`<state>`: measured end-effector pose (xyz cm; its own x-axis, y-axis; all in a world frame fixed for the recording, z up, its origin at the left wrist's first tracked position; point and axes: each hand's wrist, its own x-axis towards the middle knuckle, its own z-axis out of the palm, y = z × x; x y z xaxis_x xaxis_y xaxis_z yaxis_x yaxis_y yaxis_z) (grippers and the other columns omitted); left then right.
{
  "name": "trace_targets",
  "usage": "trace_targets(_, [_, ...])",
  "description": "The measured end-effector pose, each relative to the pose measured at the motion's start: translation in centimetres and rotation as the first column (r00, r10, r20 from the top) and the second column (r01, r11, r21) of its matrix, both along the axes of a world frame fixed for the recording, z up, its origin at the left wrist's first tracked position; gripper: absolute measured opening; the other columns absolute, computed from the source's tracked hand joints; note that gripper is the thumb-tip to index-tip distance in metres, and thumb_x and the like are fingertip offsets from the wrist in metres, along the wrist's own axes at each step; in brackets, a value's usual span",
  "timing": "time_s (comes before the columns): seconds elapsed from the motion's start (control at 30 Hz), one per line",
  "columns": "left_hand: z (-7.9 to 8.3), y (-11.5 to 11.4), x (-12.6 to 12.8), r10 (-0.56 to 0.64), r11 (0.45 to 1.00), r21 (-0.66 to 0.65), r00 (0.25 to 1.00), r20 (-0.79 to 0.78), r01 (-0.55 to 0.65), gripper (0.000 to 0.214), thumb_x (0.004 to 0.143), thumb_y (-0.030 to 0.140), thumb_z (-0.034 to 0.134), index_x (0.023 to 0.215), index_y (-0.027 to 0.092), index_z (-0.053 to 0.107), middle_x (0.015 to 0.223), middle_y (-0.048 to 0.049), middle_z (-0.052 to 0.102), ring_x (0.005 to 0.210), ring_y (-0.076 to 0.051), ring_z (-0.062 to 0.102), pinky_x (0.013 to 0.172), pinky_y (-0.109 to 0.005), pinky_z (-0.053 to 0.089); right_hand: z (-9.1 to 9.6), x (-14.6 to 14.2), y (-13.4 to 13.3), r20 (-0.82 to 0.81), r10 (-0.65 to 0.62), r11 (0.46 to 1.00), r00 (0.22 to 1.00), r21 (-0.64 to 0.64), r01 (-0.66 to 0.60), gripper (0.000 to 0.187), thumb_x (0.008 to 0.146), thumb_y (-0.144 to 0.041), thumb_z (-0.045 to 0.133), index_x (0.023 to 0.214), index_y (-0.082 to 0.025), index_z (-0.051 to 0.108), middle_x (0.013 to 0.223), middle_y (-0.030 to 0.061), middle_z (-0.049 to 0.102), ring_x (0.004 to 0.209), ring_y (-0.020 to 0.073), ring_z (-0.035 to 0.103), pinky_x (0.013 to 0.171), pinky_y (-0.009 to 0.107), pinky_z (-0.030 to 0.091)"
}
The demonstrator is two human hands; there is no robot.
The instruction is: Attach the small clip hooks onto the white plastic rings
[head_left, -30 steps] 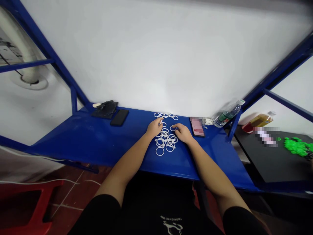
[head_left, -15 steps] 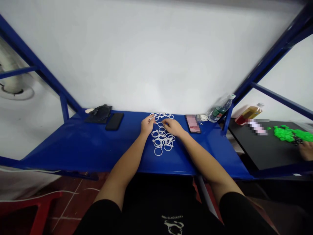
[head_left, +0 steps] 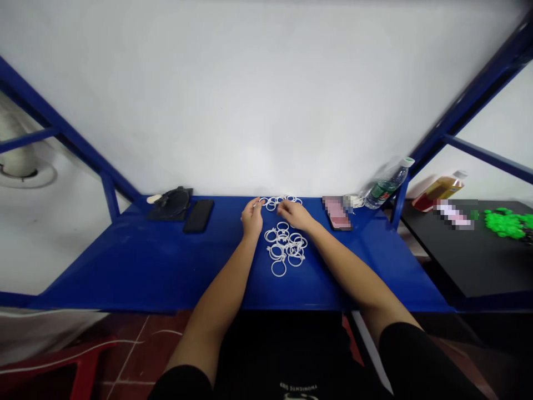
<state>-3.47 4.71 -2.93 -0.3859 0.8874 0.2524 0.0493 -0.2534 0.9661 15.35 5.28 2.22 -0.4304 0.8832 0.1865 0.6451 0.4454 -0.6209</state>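
A pile of white plastic rings with small clips or knobs (head_left: 278, 268) lies on the blue table in front of me. Farther back, along the wall, several similar white rings (head_left: 271, 206) form a loose row. My left hand (head_left: 252, 218) is at the left end of that row, its thumb and fingers pinched on a small white piece that looks like part of a ring. Opposite it, my right hand (head_left: 295, 213) has its fingers curled in beside the row, just beyond the pile. Whatever its fingertips hold is hidden.
On the blue table (head_left: 145, 261) lie a black phone (head_left: 199, 215), a black pouch-like item (head_left: 172, 203), a pink-screened phone (head_left: 337, 213), a white cable (head_left: 353, 201) and a leaning water bottle (head_left: 387, 186). Green pieces (head_left: 506, 223) and a drink bottle (head_left: 441, 190) are on the black table.
The view has shifted slightly, so the table sits lower and farther right. The ring seen between my hands before no longer shows there. The co-worker's hand at the right has left view.
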Motion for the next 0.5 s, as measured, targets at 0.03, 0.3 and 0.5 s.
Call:
trace_targets(0.03, [-0.1, -0.1, 0.2, -0.03, 1.0, 0.008, 0.999, 0.015, 0.03, 0.034, 0.097, 0.041, 0.06, 0.118, 0.018, 0.073, 0.111, -0.0107, 0.08, 0.106, -0.024, 0.075, 0.097, -0.037, 0.056, -0.2, 1.2, -0.4, -0.201, 0.013, 0.995, 0.979, -0.091, -0.032, 0.02, 0.103, -0.036, 0.053, 0.106, -0.021, 0.064, 0.102, 0.0065, 0.08, 0.069, 0.0147, 0.067, 0.066, 0.026, 0.052])
trace_targets(0.3, [0.6, -1.9, 1.5, -0.074, 0.997, -0.035, 0.98, -0.186, 0.069, 0.03, 0.1, 0.043, 0.059, 0.118, 0.02, 0.066, 0.087, -0.0045, 0.081, 0.057, -0.015, 0.065, 0.065, -0.028, 0.052, -2.3, 7.2, -4.0, -0.68, -0.328, 0.891, 0.656, -0.452, -0.024, 0.039, 0.083, -0.053, 0.078, 0.102, -0.02, 0.069, 0.091, 0.0045, 0.08, 0.045, 0.0075, 0.05, 0.044, 0.023, 0.038])
trace_targets(0.5, [0.5, -2.3, 1.6, -0.122, 0.993, -0.044, 0.938, -0.323, 0.113, 0.013, 0.097, 0.031, 0.058, 0.098, 0.023, 0.067, 0.102, -0.0043, 0.082, 0.082, -0.018, 0.073, 0.084, -0.032, 0.056, -3.4, 5.7, -5.0, -0.685, -0.366, 0.913, 0.63, -0.394, 0.101, 0.036, 0.087, -0.055, 0.074, 0.099, -0.022, 0.069, 0.087, 0.0036, 0.078, 0.046, 0.0085, 0.05, 0.046, 0.024, 0.04])
